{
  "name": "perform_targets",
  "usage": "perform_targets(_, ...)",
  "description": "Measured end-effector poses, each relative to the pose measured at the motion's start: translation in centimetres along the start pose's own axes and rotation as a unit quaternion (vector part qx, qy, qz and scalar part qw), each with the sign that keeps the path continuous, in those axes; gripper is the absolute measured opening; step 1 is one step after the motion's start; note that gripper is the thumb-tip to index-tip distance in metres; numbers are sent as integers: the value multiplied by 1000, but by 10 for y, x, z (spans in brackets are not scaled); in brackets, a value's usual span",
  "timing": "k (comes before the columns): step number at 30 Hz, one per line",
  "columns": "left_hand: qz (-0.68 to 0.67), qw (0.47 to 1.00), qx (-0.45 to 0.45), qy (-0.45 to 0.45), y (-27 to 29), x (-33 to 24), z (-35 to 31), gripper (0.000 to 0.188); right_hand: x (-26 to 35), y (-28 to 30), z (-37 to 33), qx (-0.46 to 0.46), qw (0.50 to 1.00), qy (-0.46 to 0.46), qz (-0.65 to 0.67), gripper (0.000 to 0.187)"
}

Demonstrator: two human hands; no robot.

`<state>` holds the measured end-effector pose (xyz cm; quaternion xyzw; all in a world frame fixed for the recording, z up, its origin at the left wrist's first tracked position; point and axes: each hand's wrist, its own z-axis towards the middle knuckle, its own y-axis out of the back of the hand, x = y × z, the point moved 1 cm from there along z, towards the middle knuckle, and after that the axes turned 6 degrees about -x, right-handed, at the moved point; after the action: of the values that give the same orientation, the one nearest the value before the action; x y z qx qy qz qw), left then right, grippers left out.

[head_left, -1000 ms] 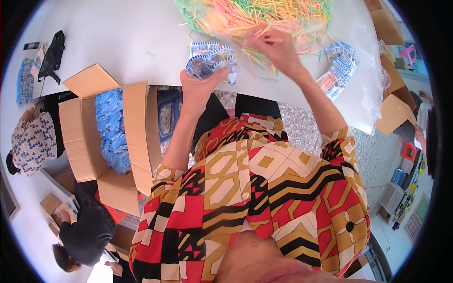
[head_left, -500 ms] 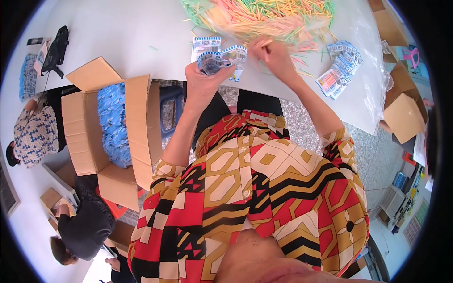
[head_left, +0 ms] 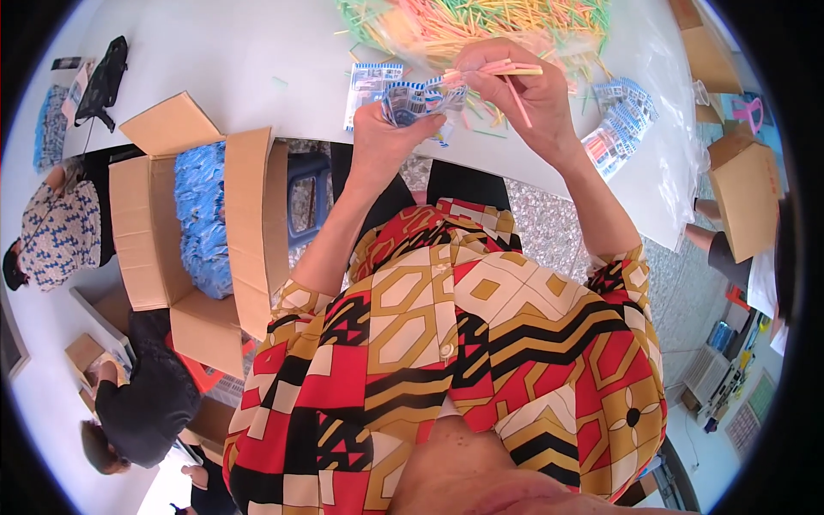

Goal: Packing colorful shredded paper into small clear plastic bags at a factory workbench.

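Observation:
My left hand (head_left: 390,142) is closed around a blue-and-white printed plastic packet (head_left: 410,103), its mouth bunched toward the right. Beside it, my right hand (head_left: 525,94) pinches a few thin pink and pale yellow sticks (head_left: 508,70). Some of their ends reach to the packet's opening; one pink stick points down from the fingers. Another flat packet (head_left: 371,79) lies on the table just behind my left hand. A large heap of pink, yellow, orange and green sticks (head_left: 515,21) spreads beyond both hands, partly under clear plastic.
Several filled packets (head_left: 620,120) lie to the right on the white table (head_left: 249,69). An open cardboard box (head_left: 142,240) full of blue packets (head_left: 204,223) stands at left, near a blue stool (head_left: 307,197). Other people are at left, and a person carries a box (head_left: 742,202) at right.
My right hand has come from the heap's edge, now showing sticks in its fingers, close to the packet. My left hand has shifted slightly right. At right, a cardboard box has moved.

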<state>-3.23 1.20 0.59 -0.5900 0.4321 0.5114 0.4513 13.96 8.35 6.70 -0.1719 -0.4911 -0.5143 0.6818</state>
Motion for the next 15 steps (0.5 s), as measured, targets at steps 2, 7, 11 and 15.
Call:
perform_targets(2,6,1000,2,3,0,1,1,15,-2,-1,-1,9,1000,-2,25,9)
perform_targets(7,-5,1000,-2,10,-3,-1,4,14,-5,1,-3,66,997,-26,-29,8)
perform_targets(11,6,1000,11,-4,-4,2,9,15,2,6,5,111,982,-137,-67,19)
perform_targets(15,18,1000,21,-14,-10,-4,19,16,-3,10,11,72,993,-75,-50,38)
